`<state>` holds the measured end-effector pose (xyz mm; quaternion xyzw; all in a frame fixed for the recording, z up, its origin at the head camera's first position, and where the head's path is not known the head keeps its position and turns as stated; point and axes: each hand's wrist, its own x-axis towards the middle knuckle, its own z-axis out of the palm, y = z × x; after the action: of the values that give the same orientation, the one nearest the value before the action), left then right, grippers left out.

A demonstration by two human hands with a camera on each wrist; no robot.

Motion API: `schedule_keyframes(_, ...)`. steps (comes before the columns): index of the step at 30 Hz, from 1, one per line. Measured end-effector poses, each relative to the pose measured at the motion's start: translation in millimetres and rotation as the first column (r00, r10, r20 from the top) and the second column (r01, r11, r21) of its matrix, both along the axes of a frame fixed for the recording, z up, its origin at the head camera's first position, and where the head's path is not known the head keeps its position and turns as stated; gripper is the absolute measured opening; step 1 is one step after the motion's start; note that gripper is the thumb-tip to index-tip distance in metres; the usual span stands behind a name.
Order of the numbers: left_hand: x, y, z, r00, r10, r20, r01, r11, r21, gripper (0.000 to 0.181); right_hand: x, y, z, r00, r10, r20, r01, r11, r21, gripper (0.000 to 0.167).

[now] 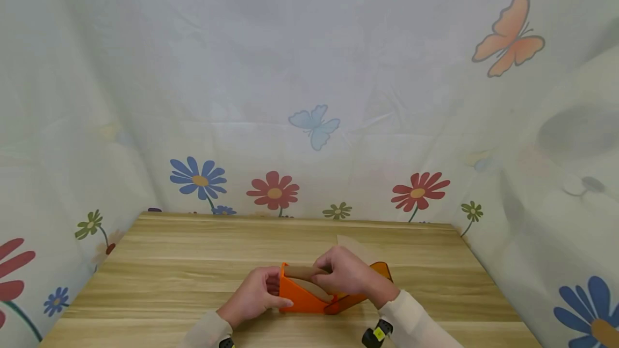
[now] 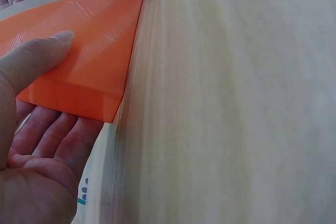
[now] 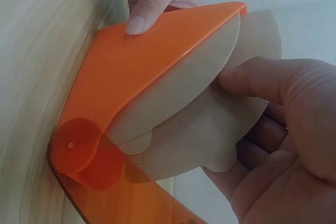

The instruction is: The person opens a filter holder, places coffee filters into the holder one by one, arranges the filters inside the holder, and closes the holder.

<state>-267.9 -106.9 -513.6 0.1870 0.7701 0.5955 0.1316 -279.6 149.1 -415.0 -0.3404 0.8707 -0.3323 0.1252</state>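
Observation:
An orange plastic box [image 1: 303, 301] with slanted sides stands on the table, its amber see-through lid [image 3: 142, 200] swung out on a round hinge [image 3: 73, 145]. Inside is light brown paper with a curved edge [image 3: 181, 85], which looks like coffee filters. My left hand [image 1: 258, 290] grips the box's left end, thumb [image 2: 44, 56] flat on the front wall and fingers behind. With thumb and fingers my right hand [image 1: 345, 272] pinches a brown paper coffee filter [image 3: 205, 129], partly fanned out of the box. Some fingers of that hand are hidden behind the paper.
The wood-grain table [image 1: 203, 251] reaches back to a pale curtain [image 1: 232, 69] printed with flowers and butterflies. Curtain also hangs along both sides. A small black device with a yellow mark [image 1: 379, 333] sits at the right wrist.

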Motion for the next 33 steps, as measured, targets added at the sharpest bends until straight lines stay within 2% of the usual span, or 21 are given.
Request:
schedule_keyframes(12, 0.8, -0.2, 2.2, 1.0, 0.005, 0.014, -0.005, 1.0, 0.001, 0.047, 1.1, 0.6, -1.0, 0.998, 0.041, 0.048, -0.043, 0.998, 0.049, 0.018)
schedule_keyframes(22, 2.4, 0.0, 4.1, 1.0, -0.004, 0.018, 0.004, 1.0, 0.017, 0.046, 2.8, -0.5, -2.0, 0.992, 0.031, 0.119, -0.043, 0.994, 0.098, 0.018)
schedule_keyframes(33, 2.9, 0.7, 4.0, 1.0, 0.0, 0.02, 0.0, 1.0, 0.01, 0.043, 6.3, -2.6, -4.2, 0.988, 0.075, 0.139, -0.091, 0.989, 0.12, 0.017)
